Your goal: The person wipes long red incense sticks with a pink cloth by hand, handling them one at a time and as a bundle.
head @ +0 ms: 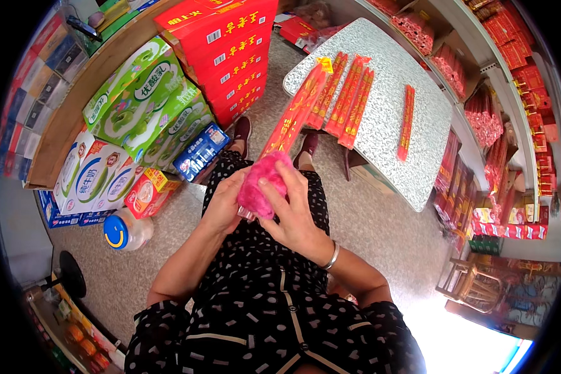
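A long plastic-wrapped pack of red candles [292, 114] with gold marks slants away from me over my lap. My left hand [226, 198] grips its near end from the left. Over that end my right hand [292, 205] holds a fluffy pink cloth [257, 189], fingers spread across it. The cloth hides part of the wrapper. Beyond, more red candle packs [343, 100] lie side by side at the near left edge of the speckled table [388, 61]. A single slim pack [406, 124] lies apart, further right on the tabletop.
Stacked red drink cartons [233, 56] stand ahead on the left, beside green yogurt-drink boxes [145, 98] and white milk boxes [91, 170]. A clear jar with a blue lid [128, 229] stands on the floor. Shelves of red goods [484, 112] line the right; a wooden stool [472, 285] is behind.
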`<state>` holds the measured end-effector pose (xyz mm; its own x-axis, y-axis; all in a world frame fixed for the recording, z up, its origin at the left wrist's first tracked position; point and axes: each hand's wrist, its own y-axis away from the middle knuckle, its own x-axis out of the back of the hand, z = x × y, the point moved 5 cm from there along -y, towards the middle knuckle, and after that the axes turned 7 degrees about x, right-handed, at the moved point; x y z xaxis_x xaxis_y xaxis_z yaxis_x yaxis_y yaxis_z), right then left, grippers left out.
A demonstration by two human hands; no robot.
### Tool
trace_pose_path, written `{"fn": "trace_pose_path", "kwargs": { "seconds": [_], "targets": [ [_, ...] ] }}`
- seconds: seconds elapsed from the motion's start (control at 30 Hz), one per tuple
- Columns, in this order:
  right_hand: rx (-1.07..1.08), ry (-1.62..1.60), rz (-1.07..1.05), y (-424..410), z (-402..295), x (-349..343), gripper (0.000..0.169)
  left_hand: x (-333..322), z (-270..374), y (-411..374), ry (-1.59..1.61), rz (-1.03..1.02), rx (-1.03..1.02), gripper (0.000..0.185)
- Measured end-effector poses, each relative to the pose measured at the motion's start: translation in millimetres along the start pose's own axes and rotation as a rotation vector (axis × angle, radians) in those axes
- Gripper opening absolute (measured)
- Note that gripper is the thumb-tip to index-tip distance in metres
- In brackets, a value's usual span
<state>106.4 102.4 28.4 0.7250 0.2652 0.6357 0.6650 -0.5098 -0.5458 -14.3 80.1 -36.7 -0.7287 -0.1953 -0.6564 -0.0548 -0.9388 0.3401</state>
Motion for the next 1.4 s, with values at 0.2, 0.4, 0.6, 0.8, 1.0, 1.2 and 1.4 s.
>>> {"fn": "trace_pose_path", "kwargs": {
  "seconds": [0.2,0.4,0.6,0.8,1.0,1.2,1.4],
  "targets": [
    [0.191,-0.019,-0.018,15,-23,-2,0.061,-10,-9,6,0.094,-0.077,0.095,0.049],
    [0.126,0.210,0.050,-7,14,23,0.055,-8,-20,13,-0.090,-0.017,0.126,0.058],
    [-0.096,0.399,0.272,-46,113,84,0.054,-14,-19,35,-0.160,-0.078,0.242,0.063],
    [-0.217,0.192,0.241,-39,111,72,0.051,-11,-22,36,-0.096,-0.049,0.273,0.062],
    [0.050,0.002,0.023,-6,2,7,0.053,9,-28,22,-0.041,-0.030,0.205,0.054],
    [0.141,0.169,0.030,-17,19,30,0.056,-3,-11,32,-0.085,-0.004,0.222,0.064],
    [-0.201,0.335,0.304,-42,109,93,0.052,-6,-11,42,-0.057,-0.122,0.275,0.068]
  ]
}}
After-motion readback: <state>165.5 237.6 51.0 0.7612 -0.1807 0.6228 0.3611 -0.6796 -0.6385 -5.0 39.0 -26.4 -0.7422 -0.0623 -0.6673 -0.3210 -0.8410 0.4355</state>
